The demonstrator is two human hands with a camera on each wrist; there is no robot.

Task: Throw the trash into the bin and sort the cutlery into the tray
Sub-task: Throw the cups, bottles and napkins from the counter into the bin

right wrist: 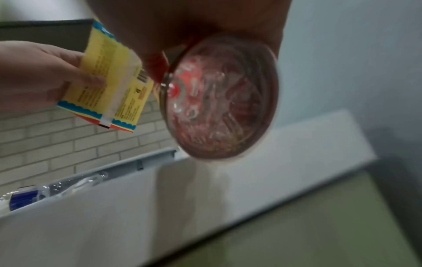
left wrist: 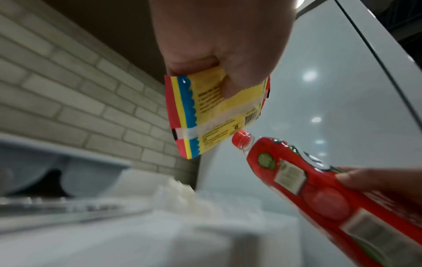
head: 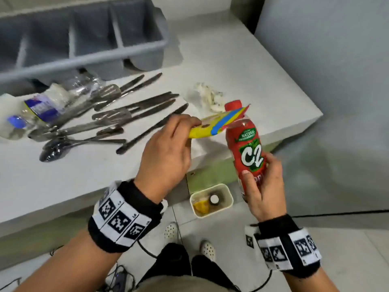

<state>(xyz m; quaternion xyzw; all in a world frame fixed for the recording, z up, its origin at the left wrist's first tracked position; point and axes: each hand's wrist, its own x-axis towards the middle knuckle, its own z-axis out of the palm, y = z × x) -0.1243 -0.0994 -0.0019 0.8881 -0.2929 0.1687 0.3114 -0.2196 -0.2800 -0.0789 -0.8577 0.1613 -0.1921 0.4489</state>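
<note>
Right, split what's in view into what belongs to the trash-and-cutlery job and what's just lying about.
Part of the job:
red C2 plastic bottle, held in the right hand
yellow snack wrapper, pinched in the left hand
small cream bin on the floor
grey divided cutlery tray
metal cutlery pile
crushed clear water bottle
crumpled white tissue

Just lying about:
black floor cables

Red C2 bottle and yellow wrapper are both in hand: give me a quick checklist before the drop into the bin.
1. Right hand grips the red C2 bottle: ok.
2. Left hand pinches the yellow wrapper: ok.
3. Bottle cap on: ok.
4. Bin open, on the floor below the counter edge: ok.
5. Both items directly over the bin: not ok, they sit higher in the head view, near the counter edge.
6. Room left in the bin: cannot tell; it already holds trash.
</note>
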